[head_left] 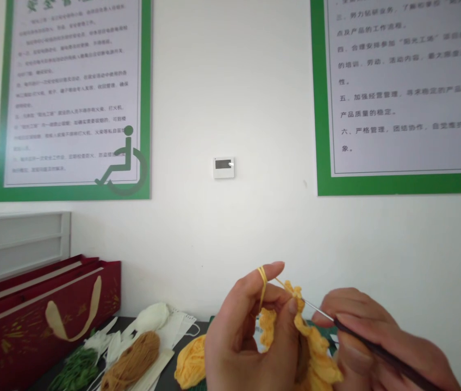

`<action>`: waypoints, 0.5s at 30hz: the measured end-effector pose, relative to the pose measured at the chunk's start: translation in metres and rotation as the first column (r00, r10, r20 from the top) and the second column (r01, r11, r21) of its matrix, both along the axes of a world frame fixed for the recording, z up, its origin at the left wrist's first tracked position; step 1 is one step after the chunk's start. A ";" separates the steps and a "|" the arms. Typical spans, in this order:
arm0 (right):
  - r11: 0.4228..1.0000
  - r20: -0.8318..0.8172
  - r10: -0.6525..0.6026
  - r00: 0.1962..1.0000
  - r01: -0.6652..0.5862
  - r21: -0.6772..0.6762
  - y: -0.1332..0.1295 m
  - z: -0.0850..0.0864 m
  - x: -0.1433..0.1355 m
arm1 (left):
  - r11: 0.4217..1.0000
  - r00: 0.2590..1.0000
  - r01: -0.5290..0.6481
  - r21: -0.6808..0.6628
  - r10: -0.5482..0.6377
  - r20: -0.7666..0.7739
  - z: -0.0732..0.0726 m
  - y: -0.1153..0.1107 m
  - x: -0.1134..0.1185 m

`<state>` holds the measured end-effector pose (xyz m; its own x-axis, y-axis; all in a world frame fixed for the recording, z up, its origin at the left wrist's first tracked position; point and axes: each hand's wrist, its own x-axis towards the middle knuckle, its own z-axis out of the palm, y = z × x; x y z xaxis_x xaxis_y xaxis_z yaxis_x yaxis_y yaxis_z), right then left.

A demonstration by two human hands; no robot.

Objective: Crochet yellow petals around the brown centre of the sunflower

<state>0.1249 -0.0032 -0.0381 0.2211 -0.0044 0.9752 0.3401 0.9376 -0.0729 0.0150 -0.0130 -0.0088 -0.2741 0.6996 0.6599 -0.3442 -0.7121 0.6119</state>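
My left hand (250, 331) pinches a yellow crocheted piece (316, 347) between thumb and fingers. Yellow yarn (262, 282) is looped round its raised index finger and runs to the top of the piece. In my right hand (377, 336) is a crochet hook (377, 350) with a dark handle and a thin metal shaft. The hook's tip meets the upper edge of the crochet, close to my left thumb; the exact stitch is too small to make out. A ball of yellow yarn (190, 363) lies on the table just left of my left hand, partly hidden by it.
Brown yarn (132, 363), white yarn (152, 316) and green yarn (75, 370) lie on the dark table (181, 347) at the left. Dark red gift bags (51, 320) stand beside them, before a white box-like unit (22, 241). A white wall (230, 233) with framed posters rises behind.
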 end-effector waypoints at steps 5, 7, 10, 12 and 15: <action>0.943 -0.364 0.216 0.906 -0.291 -0.165 -0.005 0.009 -0.008 | 0.974 0.976 0.219 -0.051 -0.219 -0.004 0.006 0.000 -0.011; 0.877 -0.429 0.282 0.858 -0.412 -0.248 -0.003 0.010 -0.006 | 0.949 0.951 0.308 -0.074 -0.307 0.017 0.009 0.003 -0.015; 0.718 -0.482 0.413 0.772 -0.602 -0.349 0.000 0.013 -0.002 | 0.897 0.905 0.426 -0.116 -0.423 0.047 0.010 0.008 -0.019; 0.561 -0.522 0.518 0.678 -0.729 -0.392 0.001 0.015 -0.001 | 0.857 0.871 0.491 -0.153 -0.488 0.063 0.011 0.010 -0.019; 0.375 -0.596 0.594 0.540 -0.842 -0.388 0.001 0.017 -0.005 | 0.840 0.857 0.514 -0.175 -0.512 0.058 0.011 0.011 -0.017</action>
